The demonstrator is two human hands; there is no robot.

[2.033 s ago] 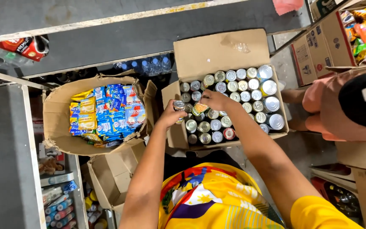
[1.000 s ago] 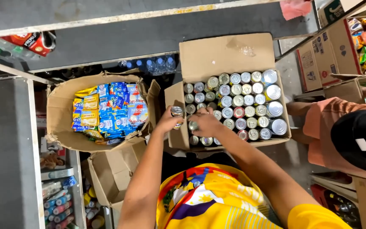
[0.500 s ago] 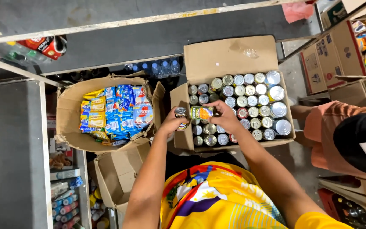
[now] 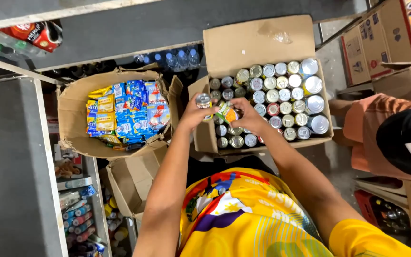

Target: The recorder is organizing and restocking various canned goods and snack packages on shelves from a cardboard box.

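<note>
Left hand (image 4: pixel 193 112): raised over the near left corner of the open can carton (image 4: pixel 258 40), its fingers (image 4: pixel 200 107) wrapped round a small silver-topped can (image 4: pixel 203 100) held upright.
Right hand (image 4: pixel 248 116): just beside the left, fingers curled round a green-and-yellow labelled can (image 4: pixel 226 113) tipped on its side, above the front rows.
Can carton: packed with upright tins in rows, mostly silver lids, larger ones toward the right edge.
Progress: I'd judge the work barely begun; only 2 cans are out of the rows and the carton looks almost full, so nearly all the tins remain.
Sachet box (image 4: pixel 74 102): to the left, near the can carton, filled with blue and yellow packets, untouched.
Empty carton (image 4: pixel 134 178): below the sachet box, open.
Another person (image 4: pixel 396 138): on the right, in an orange top and dark cap, hands not at the cans.
</note>
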